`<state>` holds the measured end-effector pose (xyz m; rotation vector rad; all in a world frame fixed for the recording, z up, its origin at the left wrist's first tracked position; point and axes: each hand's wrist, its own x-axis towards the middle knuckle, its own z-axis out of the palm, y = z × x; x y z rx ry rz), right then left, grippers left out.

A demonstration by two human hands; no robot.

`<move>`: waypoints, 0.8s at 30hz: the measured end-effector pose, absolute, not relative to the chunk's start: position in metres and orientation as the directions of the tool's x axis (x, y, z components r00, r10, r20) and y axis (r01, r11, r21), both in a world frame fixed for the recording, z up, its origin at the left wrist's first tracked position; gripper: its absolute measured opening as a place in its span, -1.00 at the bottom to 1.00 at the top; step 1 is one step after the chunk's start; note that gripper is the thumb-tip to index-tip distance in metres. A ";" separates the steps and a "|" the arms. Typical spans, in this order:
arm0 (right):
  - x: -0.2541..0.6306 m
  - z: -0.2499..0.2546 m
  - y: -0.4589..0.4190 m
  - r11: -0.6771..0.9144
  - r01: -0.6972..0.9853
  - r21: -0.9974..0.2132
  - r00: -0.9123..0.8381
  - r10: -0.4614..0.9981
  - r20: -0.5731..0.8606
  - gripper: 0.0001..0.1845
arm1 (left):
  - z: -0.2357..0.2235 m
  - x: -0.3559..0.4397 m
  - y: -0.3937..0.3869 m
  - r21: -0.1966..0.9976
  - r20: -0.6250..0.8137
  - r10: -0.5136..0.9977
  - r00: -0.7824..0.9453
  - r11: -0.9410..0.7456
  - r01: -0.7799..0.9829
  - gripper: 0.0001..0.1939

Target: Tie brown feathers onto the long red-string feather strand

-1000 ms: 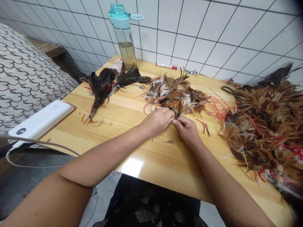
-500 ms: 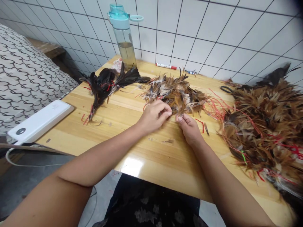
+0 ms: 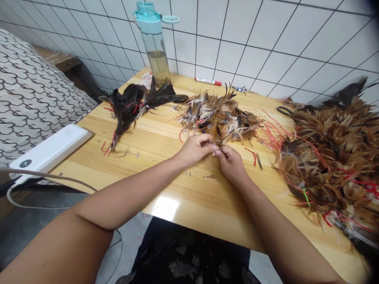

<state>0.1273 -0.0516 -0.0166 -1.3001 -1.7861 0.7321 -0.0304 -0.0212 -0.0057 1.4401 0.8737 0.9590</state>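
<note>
Over the middle of the wooden table (image 3: pixel 183 189), my left hand (image 3: pixel 197 149) and my right hand (image 3: pixel 230 159) meet at the fingertips. Both are closed in a pinch around the base of brown feathers (image 3: pixel 218 136) that point away from me. The quill ends are hidden by my fingers. Just behind lies a loose heap of brown and pale feathers (image 3: pixel 207 108) with bits of red string. A short piece of red string (image 3: pixel 252 154) and a small dark feather (image 3: pixel 259 161) lie right of my right hand.
Bundles of black feathers (image 3: pixel 121 114) lie at the left, a large pile of brown feathers (image 3: pixel 334 150) with red strings at the right. A water bottle (image 3: pixel 158 51), a red marker (image 3: pixel 208 81) and a tiled wall stand behind. A white power bank (image 3: pixel 53 150) sits at the left edge.
My left hand has moved right and slightly down, and my right hand slightly left, so the fingertips now touch. The feathers between them have shifted left with my right hand.
</note>
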 end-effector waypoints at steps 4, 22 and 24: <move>0.127 -0.015 -0.052 0.258 0.439 -0.861 -0.132 0.966 0.222 -0.79 | -0.005 -0.030 -0.021 0.998 0.060 0.918 0.392 -0.046 -0.045 -0.80; 0.131 -0.015 -0.050 0.229 0.371 -0.900 -0.123 0.973 0.197 -0.71 | -0.001 -0.034 -0.020 0.992 0.103 0.887 0.450 -0.124 0.017 -0.85; 0.132 -0.015 -0.051 0.209 0.362 -0.909 -0.094 0.978 0.188 -0.71 | 0.002 -0.037 -0.020 0.981 0.139 0.896 0.421 -0.183 0.065 -0.84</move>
